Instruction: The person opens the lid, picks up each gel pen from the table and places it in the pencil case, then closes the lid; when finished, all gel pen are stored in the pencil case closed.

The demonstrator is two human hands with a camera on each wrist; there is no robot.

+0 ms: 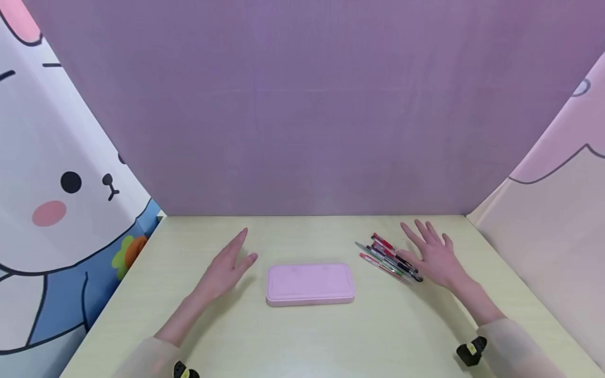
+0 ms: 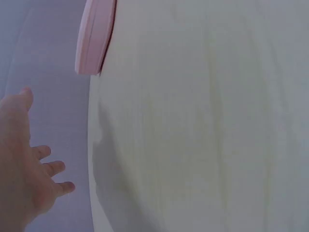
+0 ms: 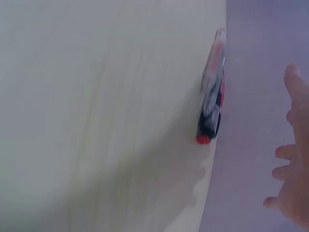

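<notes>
A closed lilac pencil case (image 1: pixel 310 284) lies flat in the middle of the table. To its right is a loose pile of several pens (image 1: pixel 388 258), with red, black and green parts. My left hand (image 1: pixel 224 269) hovers left of the case, thumb apart from the fingers, holding nothing. Over the right end of the pens is my right hand (image 1: pixel 437 258), fingers spread; nothing is in its grasp. In the left wrist view the case's end (image 2: pixel 95 38) shows above the left hand (image 2: pixel 24 164). The right wrist view has the pens (image 3: pixel 212 87) beside the right hand (image 3: pixel 297 159), apart from it.
The pale wooden table (image 1: pixel 302 341) meets a purple panel (image 1: pixel 312 115) at its back edge. A cartoon-printed cloth (image 1: pixel 61 131) hangs on the left, and a pink and cream one (image 1: pixel 553 220) on the right. Each sleeve carries a black wrist device (image 1: pixel 471 350).
</notes>
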